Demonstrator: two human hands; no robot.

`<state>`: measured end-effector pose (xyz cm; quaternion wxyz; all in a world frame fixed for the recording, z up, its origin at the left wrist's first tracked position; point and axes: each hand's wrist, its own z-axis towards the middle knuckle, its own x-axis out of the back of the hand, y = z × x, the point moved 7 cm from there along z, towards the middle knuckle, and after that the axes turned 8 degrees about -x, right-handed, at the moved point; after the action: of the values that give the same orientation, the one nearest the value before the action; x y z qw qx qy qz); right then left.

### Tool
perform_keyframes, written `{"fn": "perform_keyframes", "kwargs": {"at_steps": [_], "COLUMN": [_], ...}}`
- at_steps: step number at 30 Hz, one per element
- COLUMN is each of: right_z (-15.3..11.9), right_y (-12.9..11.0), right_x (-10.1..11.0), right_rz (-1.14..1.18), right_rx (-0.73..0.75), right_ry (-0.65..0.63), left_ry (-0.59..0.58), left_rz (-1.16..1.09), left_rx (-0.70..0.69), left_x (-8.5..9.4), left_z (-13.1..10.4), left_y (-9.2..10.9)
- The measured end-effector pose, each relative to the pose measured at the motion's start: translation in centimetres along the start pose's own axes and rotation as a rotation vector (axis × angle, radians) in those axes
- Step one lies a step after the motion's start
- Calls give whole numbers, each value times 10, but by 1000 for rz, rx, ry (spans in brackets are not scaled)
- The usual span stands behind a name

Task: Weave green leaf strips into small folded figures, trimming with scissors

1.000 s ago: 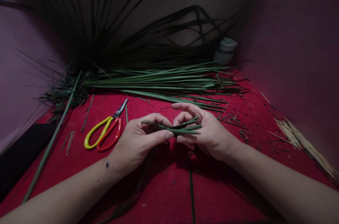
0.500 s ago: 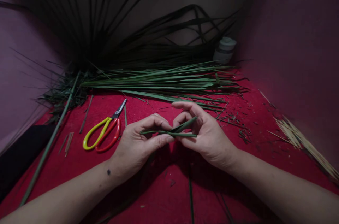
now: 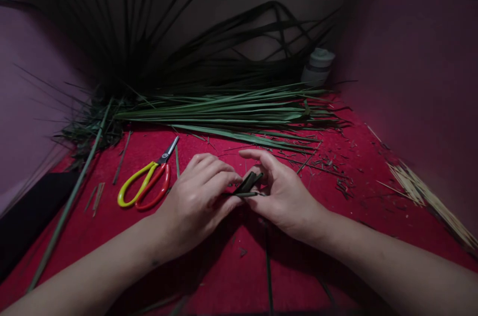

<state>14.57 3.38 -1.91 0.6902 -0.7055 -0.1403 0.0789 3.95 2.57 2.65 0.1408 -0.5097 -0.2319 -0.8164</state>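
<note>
Near the middle of the view, a folded green leaf piece (image 3: 247,186) is pinched between both hands. My left hand (image 3: 199,196) has its back turned up, with thumb and fingertips closed on the leaf's left side. From the right, my right hand (image 3: 287,196) grips the other side, its index finger raised and arched above the leaf. Parts of the leaf are hidden by the fingers. Scissors (image 3: 153,176) with one yellow and one red handle lie to the left of my left hand, touching neither hand.
Long green leaves (image 3: 224,111) lie across the back of the red surface (image 3: 239,276). A white roll (image 3: 317,67) stands behind them. Pale sticks (image 3: 433,201) lie at the right, a long stalk (image 3: 74,196) and a black object (image 3: 33,216) at the left. Leaf scraps are scattered around.
My left hand has rolled over so that its back shows more. The leaf piece has turned and is now more covered by the fingers. The view has shifted slightly.
</note>
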Motion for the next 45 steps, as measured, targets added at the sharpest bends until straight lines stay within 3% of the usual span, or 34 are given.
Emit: {"fn": "perform_keyframes", "kwargs": {"at_steps": [6,11,15,19,25,33,38,45], "right_z": [-1,-1,-2,-2,2,3,2,2], "right_y": [0,1,0,-2,4,24,15,21], "right_x": [-1,-2,-2,-1,2,9,3,-2], "right_rz": [-147,-84,4,30,53,84,-21,141], "right_rx": [6,-14,-36,-31,-67,-476,-362,-426], "right_ry": [-6,-22,-31,-16,15,87,-17,-90], "left_ry": [-67,-105,-91,-30,10,32,-9,-18], "left_rz": [-230,-462,-782,-933,-845,-613,-626,-595], "left_rx": [183,415,602,714,650,545,496,470], "left_x": [-10,-16,-25,-29,-25,-16,-19,-17], "left_z": [-2,-2,-6,-11,-8,-5,-4,-1], "left_y": [-10,-17,-23,-28,-26,-27,-23,-20]}}
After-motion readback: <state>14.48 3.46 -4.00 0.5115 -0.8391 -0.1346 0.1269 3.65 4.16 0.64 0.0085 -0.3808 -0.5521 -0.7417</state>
